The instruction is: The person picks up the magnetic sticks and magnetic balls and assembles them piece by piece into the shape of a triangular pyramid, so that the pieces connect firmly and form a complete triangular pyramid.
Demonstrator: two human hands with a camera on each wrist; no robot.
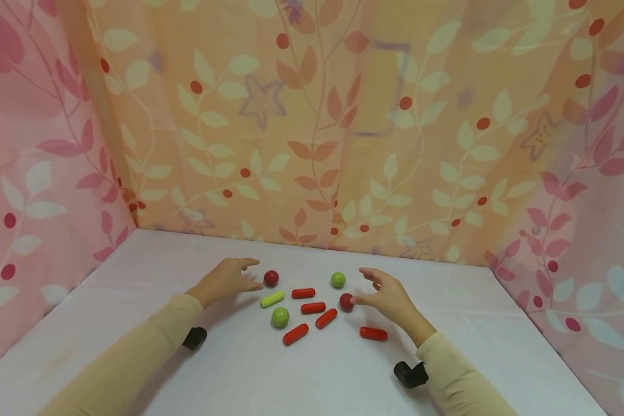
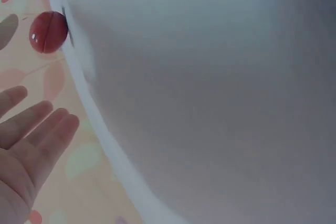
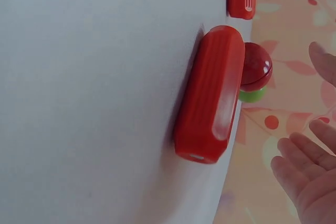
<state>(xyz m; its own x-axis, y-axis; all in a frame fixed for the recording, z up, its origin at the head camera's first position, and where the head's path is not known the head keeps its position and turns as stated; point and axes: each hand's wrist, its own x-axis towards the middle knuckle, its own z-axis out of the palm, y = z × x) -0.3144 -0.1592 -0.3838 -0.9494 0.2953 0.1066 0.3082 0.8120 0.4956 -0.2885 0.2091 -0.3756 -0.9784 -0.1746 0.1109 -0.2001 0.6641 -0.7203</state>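
Note:
My left hand (image 1: 226,282) hovers at the left of the group, its straight fingers and thumb spread toward a shiny red ball (image 1: 271,278). The left wrist view also has that hand (image 2: 29,150) holding nothing. Below the ball lies a yellow-green ridged stick (image 1: 273,299), with a green ball (image 1: 280,317) nearer me. On the other side, my right hand (image 1: 390,297) is spread too, its thumb overlapping a second red ball (image 1: 346,302). Another green ball (image 1: 338,280) sits beyond. In the right wrist view, a red ridged stick (image 3: 212,95) lies close, with nothing in the right hand (image 3: 310,177).
Several red sticks lie between the hands, one of them (image 1: 296,334) nearest me and another (image 1: 373,333) below the right hand. White cloth covers the table (image 1: 312,381). A flowered curtain (image 1: 317,115) stands behind and along both sides.

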